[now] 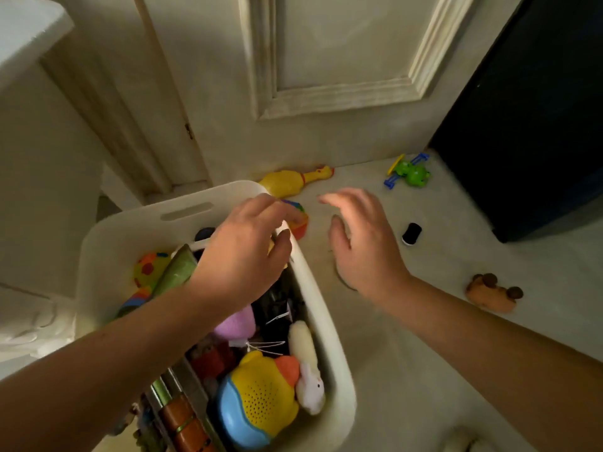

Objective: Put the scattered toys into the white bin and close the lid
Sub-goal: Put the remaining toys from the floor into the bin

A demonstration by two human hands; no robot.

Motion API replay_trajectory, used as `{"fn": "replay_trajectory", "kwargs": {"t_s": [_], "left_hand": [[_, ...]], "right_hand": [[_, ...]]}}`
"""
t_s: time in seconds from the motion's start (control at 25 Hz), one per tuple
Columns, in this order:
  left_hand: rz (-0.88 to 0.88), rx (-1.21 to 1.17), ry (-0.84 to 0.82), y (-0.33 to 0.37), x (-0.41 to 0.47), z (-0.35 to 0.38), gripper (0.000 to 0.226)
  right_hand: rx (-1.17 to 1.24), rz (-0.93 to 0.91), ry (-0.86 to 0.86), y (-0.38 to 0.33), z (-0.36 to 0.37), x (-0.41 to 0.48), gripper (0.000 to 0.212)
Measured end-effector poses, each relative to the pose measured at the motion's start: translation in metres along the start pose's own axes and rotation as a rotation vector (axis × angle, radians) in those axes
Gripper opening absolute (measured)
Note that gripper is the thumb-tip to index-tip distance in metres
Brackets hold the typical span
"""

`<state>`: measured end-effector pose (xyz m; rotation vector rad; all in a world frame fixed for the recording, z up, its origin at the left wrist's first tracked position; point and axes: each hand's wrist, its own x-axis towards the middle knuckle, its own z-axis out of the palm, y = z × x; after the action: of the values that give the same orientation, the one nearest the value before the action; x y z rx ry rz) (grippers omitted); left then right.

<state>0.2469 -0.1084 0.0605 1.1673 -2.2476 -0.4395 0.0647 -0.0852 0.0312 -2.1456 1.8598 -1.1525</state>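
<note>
- The pale floor (424,353) holds it all.
- A white bin (329,337) stands on it.
- A yellow chicken (287,182) and an orange toy (299,223) lie just beside the bin.
- A green frog (411,172), a small black thing (411,233) and a brown toy (492,295) lie apart from it.

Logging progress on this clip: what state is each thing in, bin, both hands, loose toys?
white bin: no lid on, partly filled with toys.
left hand: over the bin's far corner, fingers curled, grip unclear.
right hand: above the floor, fingers relaxed, holding nothing.
rubber chicken: lying on the floor.
green frog toy: on the floor.
brown toy: on the floor.
small black object: on the floor.
</note>
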Motion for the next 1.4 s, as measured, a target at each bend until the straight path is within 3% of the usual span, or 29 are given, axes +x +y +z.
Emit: {"fn": "replay_trajectory", "kwargs": {"t_s": [0.12,0.24,0.32,0.44,0.52,0.6,0.64,0.76,0.92,1.04,1.16,1.28,1.4], "left_hand": [[0.132,0.065,-0.125,0.021,0.041,0.026,0.026],[0.085,0.136,-0.424,0.043,0.069,0.069,0.035],[0.066,0.183,-0.635,0.054,0.079,0.104,0.041],[0.033,0.172,-0.809,0.064,0.090,0.154,0.048],[-0.010,0.135,-0.871,0.074,0.091,0.178,0.050],[-0.010,0.129,-0.929,0.082,0.087,0.195,0.051],[-0.016,0.119,-0.955,0.084,0.084,0.201,0.052],[-0.075,0.070,-0.996,0.085,0.079,0.210,0.057],[-0.217,-0.133,-0.976,0.094,0.086,0.202,0.077],[-0.588,-0.547,-0.843,0.091,0.094,0.199,0.099],[-0.906,-0.823,-0.692,0.068,0.105,0.193,0.081],[-1.082,-0.939,-0.610,0.046,0.123,0.189,0.047],[-1.194,-0.865,-0.463,0.033,0.136,0.196,0.045]], "right_hand": [[-0.059,0.271,-0.037,0.068,-0.008,0.001,0.039],[-0.247,0.482,-0.153,0.137,-0.014,-0.018,0.050],[-0.481,0.655,-0.355,0.176,-0.029,-0.037,0.064],[-0.876,1.020,-0.776,0.218,-0.060,-0.068,0.082],[-0.889,1.161,-0.898,0.242,-0.077,-0.090,0.083],[-0.740,1.189,-0.913,0.260,-0.087,-0.108,0.083],[-0.705,1.107,-0.922,0.266,-0.091,-0.116,0.079],[-0.619,0.889,-0.836,0.268,-0.100,-0.121,0.045],[0.342,1.201,-0.363,0.227,-0.086,-0.080,0.028],[0.753,1.217,-0.350,0.190,-0.053,-0.043,0.026],[0.987,1.221,-0.384,0.177,-0.030,-0.017,0.036],[0.810,1.205,-0.340,0.191,-0.012,0.001,0.041],[0.016,0.992,-0.305,0.229,0.005,0.012,0.027]]}}
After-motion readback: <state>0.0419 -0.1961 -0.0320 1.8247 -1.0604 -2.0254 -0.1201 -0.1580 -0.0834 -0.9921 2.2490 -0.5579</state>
